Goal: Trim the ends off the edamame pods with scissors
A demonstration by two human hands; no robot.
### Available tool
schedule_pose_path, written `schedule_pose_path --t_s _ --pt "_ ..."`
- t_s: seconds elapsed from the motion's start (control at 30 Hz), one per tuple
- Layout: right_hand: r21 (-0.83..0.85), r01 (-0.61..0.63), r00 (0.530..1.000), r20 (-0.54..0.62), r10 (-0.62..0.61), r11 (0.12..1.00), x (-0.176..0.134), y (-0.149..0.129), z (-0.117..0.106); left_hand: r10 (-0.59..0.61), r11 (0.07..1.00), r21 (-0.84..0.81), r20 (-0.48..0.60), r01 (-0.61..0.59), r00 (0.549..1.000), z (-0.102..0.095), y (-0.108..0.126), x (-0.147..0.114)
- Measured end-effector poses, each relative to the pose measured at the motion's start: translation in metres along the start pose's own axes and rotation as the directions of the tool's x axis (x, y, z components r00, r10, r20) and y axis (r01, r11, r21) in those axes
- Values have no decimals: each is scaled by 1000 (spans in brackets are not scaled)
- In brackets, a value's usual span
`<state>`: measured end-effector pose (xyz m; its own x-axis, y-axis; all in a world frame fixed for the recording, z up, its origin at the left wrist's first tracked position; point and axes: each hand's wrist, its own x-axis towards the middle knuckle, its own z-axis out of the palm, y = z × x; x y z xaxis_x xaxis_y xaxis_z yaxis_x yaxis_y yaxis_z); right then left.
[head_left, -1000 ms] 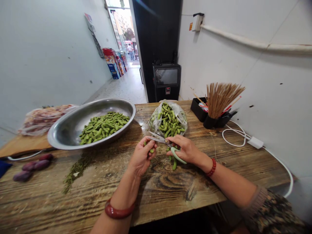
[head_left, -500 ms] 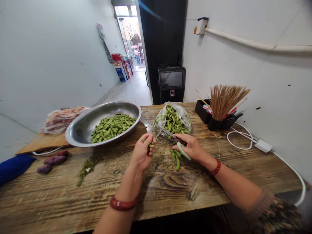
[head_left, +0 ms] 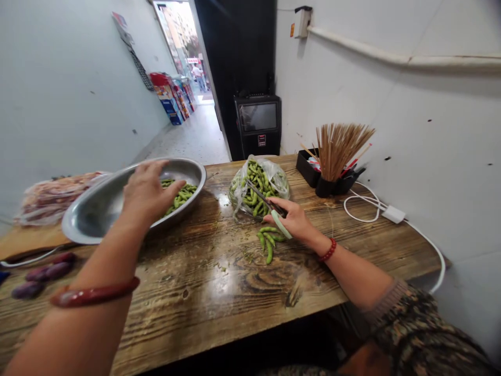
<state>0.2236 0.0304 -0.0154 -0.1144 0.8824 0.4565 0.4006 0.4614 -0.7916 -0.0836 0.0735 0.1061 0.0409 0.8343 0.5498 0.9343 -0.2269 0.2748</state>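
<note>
My left hand [head_left: 151,190] hovers over the large metal basin [head_left: 90,216], fingers spread, with no pod visible in it. Green edamame pods [head_left: 183,196] lie inside the basin, partly hidden behind that hand. My right hand [head_left: 291,219] grips a pair of scissors [head_left: 280,223] with pale green handles, their blades pointing toward the clear plastic bag [head_left: 279,180]. More edamame pods [head_left: 260,175] fill the open bag. Several loose pods [head_left: 269,250] rest on the wooden table just below the scissors.
A black holder [head_left: 326,187] with wooden skewers [head_left: 340,151] stands at the right, near a white cable with an adapter [head_left: 393,214]. Purplish oval produce [head_left: 47,272] and a bag of meat-like pieces [head_left: 58,196] are at the left. A black speaker [head_left: 258,122] stands beyond the table [head_left: 188,313].
My left hand has gone from mid-table to above the basin, and its closed fingers have spread. The right hand still holds the scissors by the bag. The view has swung right.
</note>
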Motion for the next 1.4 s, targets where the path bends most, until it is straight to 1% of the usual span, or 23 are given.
schedule_pose_path --t_s 0.07,0.1,0.17,0.2,0.23,0.3,0.37,0.43,0.47,0.5,0.57,0.67,0.8,0.9,0.97,1.0,1.03,1.07,1.13,1.2,1.27,1.33,1.4 --pt "65 -44 997 -57 48 997 4 1 -3 113 986 -132 108 -99 988 18 26 -20" --pt "91 -51 994 -87 59 995 5 2 -5 181 962 -237 173 -137 968 29 42 -32" --pt "127 -56 989 -130 72 990 8 2 -8 363 867 -454 289 -207 886 51 75 -57" --pt "137 -57 986 -147 77 989 9 2 -10 430 812 -541 300 -220 851 61 90 -69" --pt "142 -58 984 -158 80 988 10 2 -11 464 776 -589 289 -227 837 70 105 -80" --pt "145 -57 982 -172 81 988 11 2 -12 524 771 -571 315 -283 792 86 128 -98" --pt "143 -51 981 -176 76 988 11 3 -11 600 777 -484 374 -403 707 100 146 -109" --pt "141 -43 983 -171 67 989 10 4 -10 643 766 -387 433 -513 632 112 156 -115" --pt "141 -39 984 -168 62 989 10 5 -10 644 765 -348 458 -542 613 118 158 -116" --pt "141 -34 985 -166 58 989 10 6 -9 630 774 -313 476 -551 613 123 158 -117" --pt "139 -24 984 -171 48 990 10 7 -10 582 808 -256 493 -531 647 130 153 -118" --pt "135 -10 983 -180 35 991 11 6 -10 519 845 -188 516 -500 682 128 135 -123" --pt "127 -4 984 -173 27 992 10 4 -10 453 878 -127 532 -461 715 109 103 -135" --pt "115 -6 986 -167 25 993 9 3 -8 455 889 -191 458 -415 763 88 73 -145" --pt "112 -12 987 -158 30 994 7 4 -7 420 905 -239 370 -352 829 71 45 -153" --pt "107 -16 988 -153 33 994 7 5 -7 367 924 -236 330 -300 870 61 27 -158" --pt "103 -21 989 -146 36 995 6 6 -6 282 953 -200 294 -230 913 52 7 -163" --pt "100 -26 989 -143 41 995 5 8 -5 196 976 -145 265 -162 944 42 -15 -169" --pt "96 -44 988 -141 58 994 2 11 -4 4 1000 5 199 -5 980 23 -64 -179" --pt "92 -56 989 -128 68 994 0 15 -2 -205 970 158 141 183 968 6 -111 -187" --pt "75 -51 992 -111 59 996 -1 17 -1 -375 907 255 119 337 919 -4 -149 -189" --pt "48 -43 993 -105 47 998 -2 18 -1 -461 864 298 144 405 876 -4 -172 -186" --pt "25 -33 994 -102 35 999 -2 16 -1 -450 877 286 201 388 870 4 -177 -179"
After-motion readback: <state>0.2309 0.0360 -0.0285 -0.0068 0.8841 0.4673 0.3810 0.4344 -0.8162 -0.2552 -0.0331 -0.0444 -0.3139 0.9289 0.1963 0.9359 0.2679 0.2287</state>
